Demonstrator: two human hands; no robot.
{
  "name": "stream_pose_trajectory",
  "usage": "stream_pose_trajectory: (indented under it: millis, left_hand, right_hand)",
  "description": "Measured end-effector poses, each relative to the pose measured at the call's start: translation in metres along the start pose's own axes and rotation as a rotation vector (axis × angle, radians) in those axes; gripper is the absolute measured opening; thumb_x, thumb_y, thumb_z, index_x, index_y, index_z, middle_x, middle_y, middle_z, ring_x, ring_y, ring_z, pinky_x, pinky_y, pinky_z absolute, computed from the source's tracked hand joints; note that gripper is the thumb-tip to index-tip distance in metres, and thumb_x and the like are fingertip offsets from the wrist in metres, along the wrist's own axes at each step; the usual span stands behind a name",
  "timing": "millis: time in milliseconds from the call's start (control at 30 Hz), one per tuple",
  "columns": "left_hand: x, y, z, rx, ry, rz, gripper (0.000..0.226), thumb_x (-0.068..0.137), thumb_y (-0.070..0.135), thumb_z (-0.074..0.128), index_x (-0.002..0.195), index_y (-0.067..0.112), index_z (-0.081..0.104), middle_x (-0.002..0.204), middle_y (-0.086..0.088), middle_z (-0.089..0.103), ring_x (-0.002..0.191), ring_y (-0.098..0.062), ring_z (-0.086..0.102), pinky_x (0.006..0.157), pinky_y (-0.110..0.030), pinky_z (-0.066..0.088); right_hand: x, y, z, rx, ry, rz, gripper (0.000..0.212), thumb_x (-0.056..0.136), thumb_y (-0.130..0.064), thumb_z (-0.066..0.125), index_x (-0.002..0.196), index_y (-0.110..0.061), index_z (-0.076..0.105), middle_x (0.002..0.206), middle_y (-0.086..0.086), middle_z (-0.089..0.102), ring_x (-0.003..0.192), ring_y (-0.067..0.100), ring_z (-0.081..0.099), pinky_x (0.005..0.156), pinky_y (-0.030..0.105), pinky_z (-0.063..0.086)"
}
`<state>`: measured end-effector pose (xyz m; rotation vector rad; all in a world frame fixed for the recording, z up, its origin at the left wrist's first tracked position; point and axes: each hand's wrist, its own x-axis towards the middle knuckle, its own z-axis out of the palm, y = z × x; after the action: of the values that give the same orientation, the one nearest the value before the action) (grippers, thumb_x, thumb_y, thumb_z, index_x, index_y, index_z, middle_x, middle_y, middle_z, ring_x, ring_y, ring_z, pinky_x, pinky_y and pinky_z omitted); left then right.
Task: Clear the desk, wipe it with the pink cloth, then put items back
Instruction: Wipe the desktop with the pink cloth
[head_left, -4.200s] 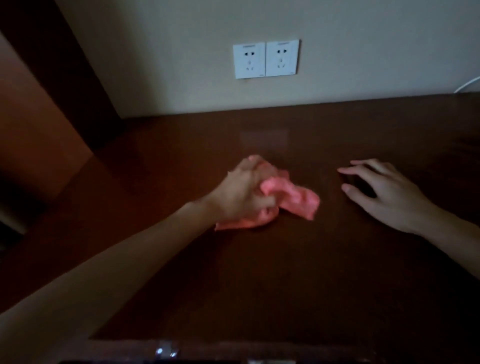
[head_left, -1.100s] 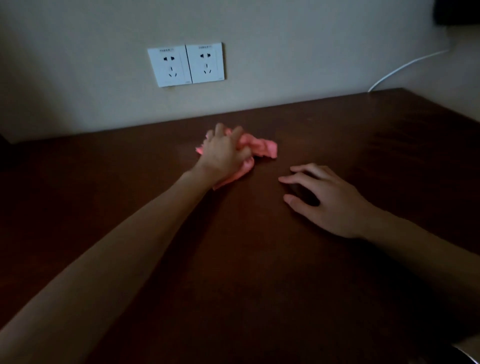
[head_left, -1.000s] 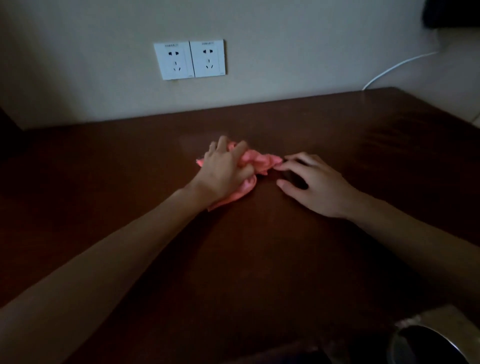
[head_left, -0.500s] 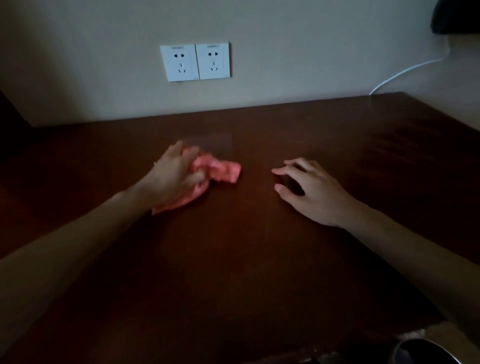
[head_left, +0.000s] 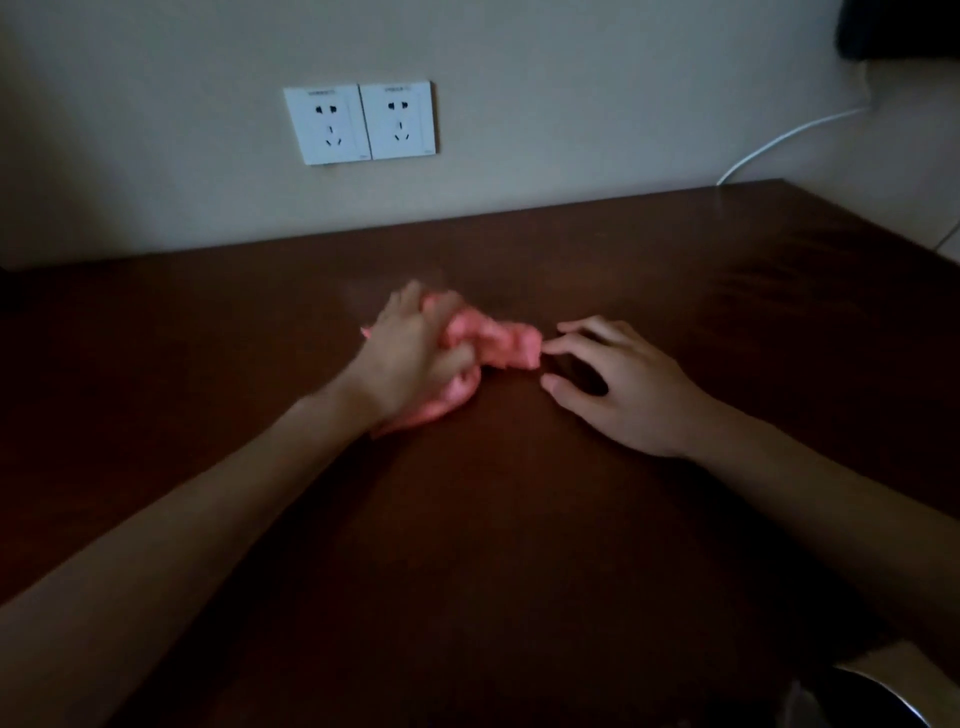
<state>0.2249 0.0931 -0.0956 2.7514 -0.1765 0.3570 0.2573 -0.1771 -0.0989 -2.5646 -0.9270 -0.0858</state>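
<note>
Wiping mid-frame: left hand clenched around pink cloth, right hand relaxed on table. Clearing apparently done; putting items back remaining.

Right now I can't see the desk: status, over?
Left hand grips crumpled pink cloth on dark brown wooden desk. Right hand open, fingertips on desk beside cloth. Nothing in the way.

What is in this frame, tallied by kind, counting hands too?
Hands: 2, left hand and right hand
Pink cloth: 1
Wall sockets: 2, and
White cable: 1
Desk: 1
Total: 7
</note>
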Motion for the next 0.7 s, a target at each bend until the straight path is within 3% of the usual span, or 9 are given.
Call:
stream_pose_trajectory:
  millis: [167, 300, 400, 500, 600, 700]
  left_hand:
    - [-0.172, 0.052, -0.029, -0.072, -0.077, 0.088, 0.053, 0.085, 0.055, 0.05, 0.136, 0.041, 0.046, 0.136, -0.003, 0.043, 0.118, -0.024, 0.047, 0.095, -0.04, 0.042]
    - [-0.227, 0.043, -0.044, -0.085, -0.084, 0.104, 0.048, 0.086, 0.052, 0.059, 0.132, 0.038, 0.054, 0.131, 0.008, 0.046, 0.121, -0.019, 0.05, 0.101, -0.034, 0.043]
    - [-0.181, 0.003, -0.042, 0.032, 0.018, -0.033, 0.058, 0.082, 0.048, 0.056, 0.135, 0.026, 0.06, 0.126, -0.006, 0.052, 0.116, -0.031, 0.053, 0.101, -0.044, 0.046]
    - [-0.087, -0.049, -0.036, 0.132, 0.11, -0.214, 0.047, 0.086, 0.041, 0.059, 0.128, 0.019, 0.061, 0.119, -0.019, 0.054, 0.11, -0.04, 0.052, 0.098, -0.046, 0.043]
    - [0.008, -0.08, -0.026, 0.144, 0.132, -0.335, 0.045, 0.09, 0.047, 0.056, 0.124, 0.017, 0.059, 0.12, -0.024, 0.053, 0.112, -0.045, 0.051, 0.097, -0.051, 0.044]
    - [0.086, -0.086, -0.01, 0.158, 0.129, -0.358, 0.061, 0.085, 0.063, 0.045, 0.123, 0.017, 0.057, 0.124, -0.023, 0.055, 0.115, -0.045, 0.052, 0.099, -0.054, 0.045]
  right_hand:
    - [-0.002, -0.003, 0.001, -0.006, 0.014, -0.015, 0.046, 0.095, -0.061, 0.049, 0.137, -0.041, 0.056, 0.146, -0.011, 0.046, 0.138, 0.019, 0.041, 0.108, 0.046, 0.043]
    - [0.0, -0.001, 0.003, -0.02, -0.012, -0.006, 0.046, 0.098, -0.058, 0.049, 0.14, -0.04, 0.054, 0.149, -0.012, 0.043, 0.141, 0.019, 0.037, 0.105, 0.045, 0.04]
    - [0.002, 0.001, 0.003, -0.017, -0.011, -0.007, 0.046, 0.098, -0.057, 0.049, 0.14, -0.038, 0.054, 0.149, -0.01, 0.043, 0.141, 0.02, 0.037, 0.105, 0.047, 0.04]
    - [0.002, 0.002, 0.002, -0.01, -0.01, -0.007, 0.048, 0.097, -0.061, 0.045, 0.139, -0.04, 0.053, 0.149, -0.01, 0.042, 0.142, 0.018, 0.035, 0.106, 0.05, 0.043]
    - [0.003, 0.003, 0.001, -0.018, -0.021, -0.004, 0.048, 0.098, -0.061, 0.044, 0.142, -0.042, 0.05, 0.152, -0.013, 0.039, 0.144, 0.013, 0.031, 0.106, 0.046, 0.041]
    - [0.007, 0.004, 0.001, -0.033, -0.056, 0.023, 0.05, 0.097, -0.064, 0.042, 0.144, -0.047, 0.045, 0.155, -0.018, 0.032, 0.145, 0.008, 0.027, 0.106, 0.045, 0.04]
